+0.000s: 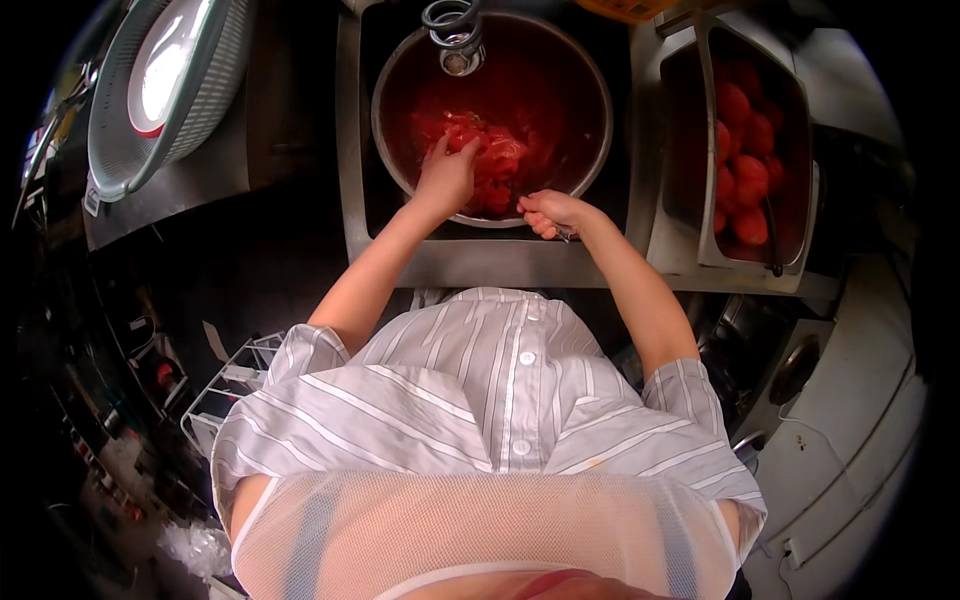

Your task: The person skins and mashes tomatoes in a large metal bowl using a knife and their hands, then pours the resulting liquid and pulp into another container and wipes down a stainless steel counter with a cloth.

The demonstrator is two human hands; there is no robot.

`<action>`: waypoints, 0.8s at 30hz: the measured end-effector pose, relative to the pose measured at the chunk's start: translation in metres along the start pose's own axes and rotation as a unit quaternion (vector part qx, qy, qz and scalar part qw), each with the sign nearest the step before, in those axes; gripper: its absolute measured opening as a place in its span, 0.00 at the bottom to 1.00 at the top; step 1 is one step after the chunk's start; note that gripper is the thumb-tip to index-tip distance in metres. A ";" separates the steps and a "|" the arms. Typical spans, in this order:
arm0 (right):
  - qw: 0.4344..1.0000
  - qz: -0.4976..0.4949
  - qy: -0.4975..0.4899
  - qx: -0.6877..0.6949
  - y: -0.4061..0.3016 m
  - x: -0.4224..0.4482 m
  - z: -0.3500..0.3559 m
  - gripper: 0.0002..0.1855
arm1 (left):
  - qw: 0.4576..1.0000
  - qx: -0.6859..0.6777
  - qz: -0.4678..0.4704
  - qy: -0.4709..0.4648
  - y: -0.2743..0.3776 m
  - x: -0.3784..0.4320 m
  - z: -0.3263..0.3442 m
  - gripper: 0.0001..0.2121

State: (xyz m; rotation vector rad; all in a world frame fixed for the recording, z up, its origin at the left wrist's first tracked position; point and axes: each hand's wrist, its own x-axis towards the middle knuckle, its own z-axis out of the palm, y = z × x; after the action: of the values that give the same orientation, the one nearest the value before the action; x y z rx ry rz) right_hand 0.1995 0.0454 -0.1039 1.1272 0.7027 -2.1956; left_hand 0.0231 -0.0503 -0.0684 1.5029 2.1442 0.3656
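Observation:
A large round metal basin (604, 112) sits in the sink before me, with red liquid and soft red pieces (499, 154) that look like tomato. My left hand (448, 178) reaches over its near left side, thumb and fingers spread against the red pieces. Whether it grips one is hidden from this angle. At the near right rim, my right hand (553, 213) is closed around a thin metal utensil (562, 235). Only the handle end shows below the fist, so its kind cannot be told.
A coiled spring faucet (459, 60) hangs over the basin's far side. On the right, a rectangular metal container (706, 150) holds several whole red tomatoes (750, 180) and a dark handle. A plastic colander (202, 97) with a white bowl (161, 67) inside stands at far left.

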 end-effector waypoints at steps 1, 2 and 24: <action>1.000 -0.004 0.001 -0.001 0.000 -0.003 0.001 0.10 | 0.995 -0.005 0.085 0.050 -0.008 -0.001 0.003 0.13; 1.000 -0.013 -0.004 0.007 0.001 -0.005 0.000 0.10 | 0.995 -0.004 0.089 0.052 -0.008 -0.002 0.001 0.13; 0.878 -0.363 -0.046 0.309 0.030 -0.284 0.101 0.08 | 0.548 -0.734 -0.380 -0.128 -0.051 0.021 0.048 0.17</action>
State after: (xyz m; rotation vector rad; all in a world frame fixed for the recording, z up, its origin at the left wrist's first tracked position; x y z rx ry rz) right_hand 0.3032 0.0259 0.1802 1.1425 0.4128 -3.2582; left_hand 0.0022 -0.0516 -0.1388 -0.3585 1.1412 1.0868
